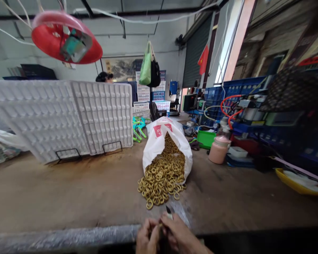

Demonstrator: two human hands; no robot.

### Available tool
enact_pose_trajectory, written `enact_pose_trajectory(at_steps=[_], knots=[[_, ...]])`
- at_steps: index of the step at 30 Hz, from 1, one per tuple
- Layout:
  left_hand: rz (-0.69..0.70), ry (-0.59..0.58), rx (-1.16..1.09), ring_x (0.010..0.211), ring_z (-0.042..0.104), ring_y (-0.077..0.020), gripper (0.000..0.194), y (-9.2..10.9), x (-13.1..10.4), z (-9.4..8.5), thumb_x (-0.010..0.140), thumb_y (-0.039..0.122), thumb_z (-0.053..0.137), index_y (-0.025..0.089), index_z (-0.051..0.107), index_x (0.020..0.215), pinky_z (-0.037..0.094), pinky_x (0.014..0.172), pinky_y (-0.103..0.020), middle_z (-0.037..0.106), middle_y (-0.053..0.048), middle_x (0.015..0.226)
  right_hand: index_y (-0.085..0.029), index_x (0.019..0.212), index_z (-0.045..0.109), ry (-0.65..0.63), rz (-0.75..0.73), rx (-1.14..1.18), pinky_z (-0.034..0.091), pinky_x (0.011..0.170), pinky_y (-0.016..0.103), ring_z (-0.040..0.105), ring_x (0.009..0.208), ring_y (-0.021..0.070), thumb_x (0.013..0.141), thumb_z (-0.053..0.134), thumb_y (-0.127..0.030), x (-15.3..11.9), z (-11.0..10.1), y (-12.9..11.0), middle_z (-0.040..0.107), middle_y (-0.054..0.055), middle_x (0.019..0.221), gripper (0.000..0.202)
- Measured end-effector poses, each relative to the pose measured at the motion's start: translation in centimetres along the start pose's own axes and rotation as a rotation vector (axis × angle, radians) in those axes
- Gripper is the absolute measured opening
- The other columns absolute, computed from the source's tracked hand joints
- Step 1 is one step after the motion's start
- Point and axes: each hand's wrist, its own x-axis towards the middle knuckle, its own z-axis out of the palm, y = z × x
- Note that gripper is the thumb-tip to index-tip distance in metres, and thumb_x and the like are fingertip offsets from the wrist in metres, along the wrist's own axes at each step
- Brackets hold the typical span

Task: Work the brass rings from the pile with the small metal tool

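Note:
My left hand [147, 237] is closed at the table's front edge, fingertips pinching a small brass-coloured ring [160, 225] that is mostly hidden. Right beside it, my right hand [180, 233] is closed around a small knife [169, 210]; its dark pointed tip sticks out past the index finger. The two hands meet at the fingertips. Just beyond them, a heap of brass-coloured rings [161, 180] spills from the open mouth of a white plastic sack [151, 150] lying on the table.
White moulded trays [103, 116] stand upright on the left, propped by black wire stands [68, 154]. A red lamp shade [66, 38] hangs above. To the right are a pink jar [218, 151], a green tray [206, 139] and a yellow tray [302, 185]. A person's head [104, 77] shows behind the trays.

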Motion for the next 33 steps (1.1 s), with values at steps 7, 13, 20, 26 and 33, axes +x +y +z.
enact_pose_trajectory(at_steps=[7, 13, 20, 26, 33], knots=[[0.050, 0.029, 0.080, 0.046, 0.042, -0.0084, 0.027, 1.6, -1.2, -0.1, 0.074, 0.043, 0.054, 0.016, 0.055, 0.071, 0.033, 0.045, -0.020, 0.049, 0.004, 0.056, -0.015, 0.073, 0.055, 0.010, -0.302, -0.182, 0.036, 0.058, 0.021, 0.044, 0.057, 0.0094, 0.083, 0.041, -0.034, -1.7, -0.3, -2.2, 0.050, -0.003, 0.060, 0.026], [-0.114, -0.061, -0.034, 0.042, 0.041, -0.0061, 0.033, 1.2, -2.1, -0.4, 0.076, 0.048, 0.052, 0.016, 0.053, 0.081, 0.029, 0.039, -0.016, 0.046, 0.005, 0.057, -0.015, 0.063, 0.050, 0.024, -0.264, -0.133, 0.034, 0.056, 0.020, 0.042, 0.054, 0.0083, 0.083, 0.043, -0.032, -1.6, -0.1, -0.9, 0.048, -0.004, 0.056, 0.027], [-0.121, -0.171, -0.078, 0.042, 0.040, -0.0046, 0.034, 1.1, -2.3, -0.7, 0.078, 0.050, 0.049, 0.016, 0.053, 0.081, 0.029, 0.038, -0.015, 0.046, 0.005, 0.059, -0.016, 0.061, 0.048, 0.005, -0.276, -0.111, 0.031, 0.051, 0.020, 0.039, 0.051, 0.0073, 0.083, 0.041, -0.031, -1.7, -0.1, -1.0, 0.046, -0.005, 0.054, 0.028], [-0.173, -0.227, -0.245, 0.042, 0.037, -0.0039, 0.030, 1.4, -2.3, -0.5, 0.076, 0.046, 0.054, 0.017, 0.049, 0.076, 0.027, 0.038, -0.015, 0.045, 0.005, 0.059, -0.016, 0.059, 0.046, -0.006, -0.289, -0.088, 0.031, 0.052, 0.020, 0.039, 0.052, 0.0073, 0.085, 0.039, -0.032, -1.8, -0.1, -1.0, 0.043, -0.005, 0.054, 0.031], [-0.193, -0.226, -0.312, 0.043, 0.037, -0.0041, 0.029, 1.5, -2.1, -0.2, 0.076, 0.045, 0.055, 0.017, 0.047, 0.075, 0.026, 0.039, -0.015, 0.045, 0.006, 0.059, -0.016, 0.063, 0.048, -0.011, -0.273, -0.055, 0.032, 0.051, 0.019, 0.040, 0.052, 0.0071, 0.085, 0.039, -0.035, -1.6, -0.3, -1.0, 0.045, -0.005, 0.055, 0.031]])
